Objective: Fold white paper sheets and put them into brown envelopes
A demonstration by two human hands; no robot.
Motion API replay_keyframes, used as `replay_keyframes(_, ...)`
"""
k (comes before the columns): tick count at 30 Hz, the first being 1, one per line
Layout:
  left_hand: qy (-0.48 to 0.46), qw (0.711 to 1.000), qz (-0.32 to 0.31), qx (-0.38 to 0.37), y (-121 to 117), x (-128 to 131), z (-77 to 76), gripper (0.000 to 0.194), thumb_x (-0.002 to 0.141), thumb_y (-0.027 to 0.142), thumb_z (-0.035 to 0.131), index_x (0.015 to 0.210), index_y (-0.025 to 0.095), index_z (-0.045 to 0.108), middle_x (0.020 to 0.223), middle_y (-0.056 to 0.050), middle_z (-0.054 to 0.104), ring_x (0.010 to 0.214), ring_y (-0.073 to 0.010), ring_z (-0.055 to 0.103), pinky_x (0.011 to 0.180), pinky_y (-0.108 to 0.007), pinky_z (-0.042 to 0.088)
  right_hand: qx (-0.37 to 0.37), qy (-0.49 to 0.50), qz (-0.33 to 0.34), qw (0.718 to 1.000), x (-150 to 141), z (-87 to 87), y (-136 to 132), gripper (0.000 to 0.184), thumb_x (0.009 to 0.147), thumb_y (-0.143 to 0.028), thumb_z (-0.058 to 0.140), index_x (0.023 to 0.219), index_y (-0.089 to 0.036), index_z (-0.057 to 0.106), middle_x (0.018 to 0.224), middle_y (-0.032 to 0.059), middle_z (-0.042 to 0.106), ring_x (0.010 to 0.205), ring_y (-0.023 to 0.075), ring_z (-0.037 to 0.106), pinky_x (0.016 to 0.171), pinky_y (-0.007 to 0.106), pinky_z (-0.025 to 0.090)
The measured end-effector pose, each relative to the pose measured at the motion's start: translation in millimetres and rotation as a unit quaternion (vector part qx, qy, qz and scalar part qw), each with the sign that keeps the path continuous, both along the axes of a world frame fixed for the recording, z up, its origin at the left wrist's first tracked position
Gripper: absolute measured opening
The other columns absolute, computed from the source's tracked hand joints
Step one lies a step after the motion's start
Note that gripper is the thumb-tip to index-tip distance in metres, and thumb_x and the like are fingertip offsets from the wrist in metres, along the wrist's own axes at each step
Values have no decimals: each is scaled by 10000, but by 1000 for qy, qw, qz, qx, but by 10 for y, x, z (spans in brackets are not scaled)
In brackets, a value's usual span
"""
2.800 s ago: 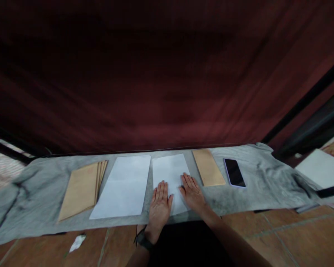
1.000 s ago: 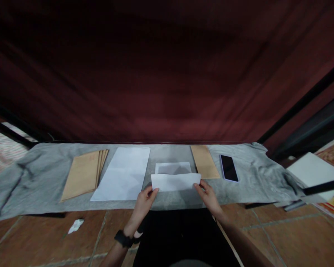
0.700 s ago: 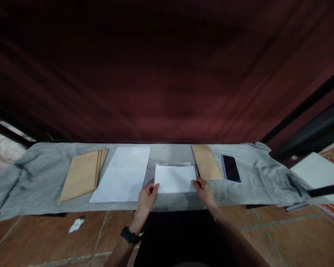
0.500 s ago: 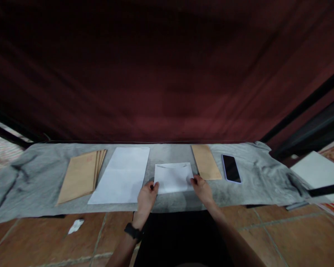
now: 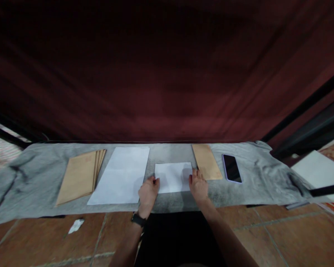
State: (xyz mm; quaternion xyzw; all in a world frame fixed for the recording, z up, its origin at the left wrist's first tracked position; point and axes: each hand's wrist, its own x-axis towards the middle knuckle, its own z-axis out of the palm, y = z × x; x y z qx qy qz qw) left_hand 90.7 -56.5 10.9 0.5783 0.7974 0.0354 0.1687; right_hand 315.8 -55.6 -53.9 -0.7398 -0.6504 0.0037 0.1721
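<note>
A folded sheet of white paper (image 5: 173, 178) lies on the grey cloth (image 5: 167, 204) in front of me. My left hand (image 5: 148, 193) pinches its left edge near the lower corner, thumb and forefinger together. At the right edge, the bent fingers of my right hand (image 5: 198, 185) close on the paper. To the left is a large white paper sheet (image 5: 122, 176) with a faint crease. A brown envelope (image 5: 208, 161) lies just beyond my right hand.
Several overlapping brown envelopes (image 5: 79, 176) lie at the left. A phone (image 5: 232, 168) with a pale purple case rests at the right. Behind the table hangs a dark red curtain (image 5: 167, 92). A crumpled white scrap (image 5: 76, 226) is on the tiled floor (image 5: 44, 244).
The curved flap lines along the folded paper's top edge no longer show; it looks flat. My right hand has shifted slightly left and up, its fingers now further over the right edge.
</note>
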Motion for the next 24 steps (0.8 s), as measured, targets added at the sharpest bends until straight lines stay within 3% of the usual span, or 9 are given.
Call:
replay_keyframes(3, 8, 1000, -11, 11, 0, -3, -50, 306, 982, 423, 460, 1040, 223, 685, 936, -96, 768, 892, -240, 726, 691, -292, 472, 58, 18, 64, 996, -79, -28, 14, 481, 1014, -246, 363, 1482, -166, 438, 1358, 206, 587, 1233, 335, 563, 1008, 499, 466)
replay_keyframes(7, 11, 1000, -15, 19, 16, -14, -97, 303, 986, 415, 462, 1057, 213, 677, 926, -96, 767, 908, -231, 724, 709, -289, 473, 45, 21, 152, 987, -230, -55, 37, 524, 1030, -312, 380, 1536, -177, 374, 1574, 148, 411, 1430, 316, 391, 1140, 505, 349)
replay_keyframes(12, 0, 1000, -15, 15, 16, -50, -117, 306, 986, 420, 458, 1066, 214, 670, 891, -90, 756, 876, -237, 718, 712, -304, 479, 31, -6, 152, 988, -325, -183, 1, 529, 1039, -366, 390, 1544, -209, 381, 1613, 116, 353, 1466, 300, 346, 1176, 516, 296)
replay_keyframes(15, 38, 995, -25, 90, -22, 6, -161, 318, 994, 354, 418, 1124, 172, 643, 933, -121, 737, 931, -266, 698, 806, -361, 506, 24, -17, 146, 989, -330, -238, -23, 543, 1037, -366, 400, 1548, -183, 374, 1627, 130, 317, 1477, 300, 328, 1192, 507, 273)
replay_keyframes(19, 33, 958, -142, 248, -42, 293, -313, 421, 1007, 285, 344, 1332, 113, 548, 1294, -198, 635, 1259, -313, 563, 1040, -477, 447, 21, -14, 149, 989, -333, -238, -37, 562, 1030, -363, 398, 1564, -195, 343, 1633, 123, 300, 1492, 308, 299, 1197, 535, 256)
replay_keyframes(21, -3, 935, -238, 264, -21, 465, -426, 481, 1012, 298, 341, 1451, 143, 462, 1505, -160, 499, 1432, -296, 408, 1152, -493, 359, 16, -15, 152, 988, -324, -226, -40, 552, 1024, -317, 387, 1561, -193, 351, 1632, 125, 298, 1497, 312, 291, 1196, 544, 255)
replay_keyframes(24, -13, 936, -264, 233, 30, 623, -595, 537, 1022, 357, 322, 1497, 129, 421, 1577, -144, 421, 1485, -279, 335, 1207, -494, 293, 10, -8, 157, 988, -296, -199, -13, 526, 1011, -233, 353, 1530, -177, 411, 1617, 121, 334, 1489, 299, 316, 1195, 517, 274)
